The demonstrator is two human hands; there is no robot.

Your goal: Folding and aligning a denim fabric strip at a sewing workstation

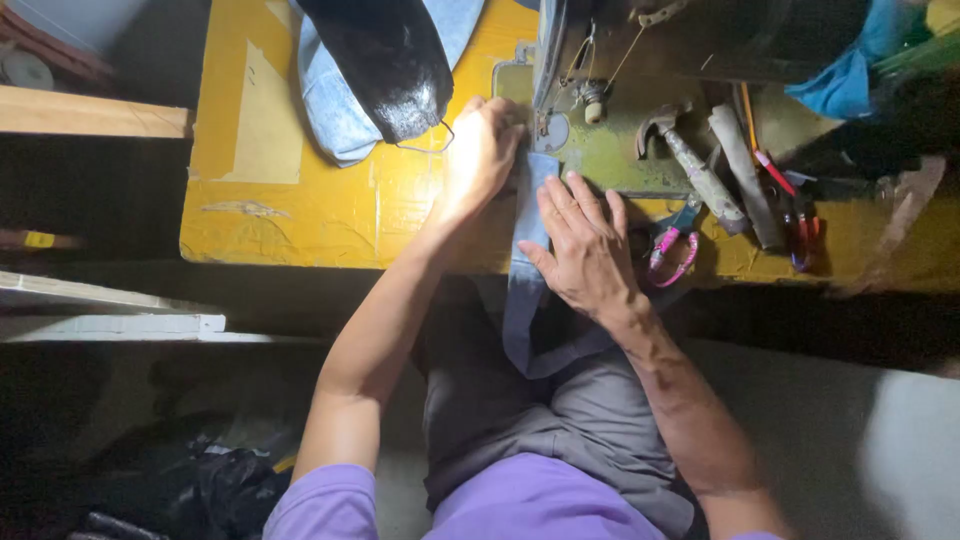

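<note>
Pretty dim room, only the scuffed yellow-painted wooden table (300,215) catches light, floor below is near black. The left hand (482,155) has fingers curled down, pressing the narrow blue denim strip (527,290) by the green sewing machine bed (610,150). The right hand (588,250) lies flat, fingers spread on the strip, which hangs off the edge onto the lap. A hammer (690,165) and pink-handled scissors (672,250) sit just beside.
</note>
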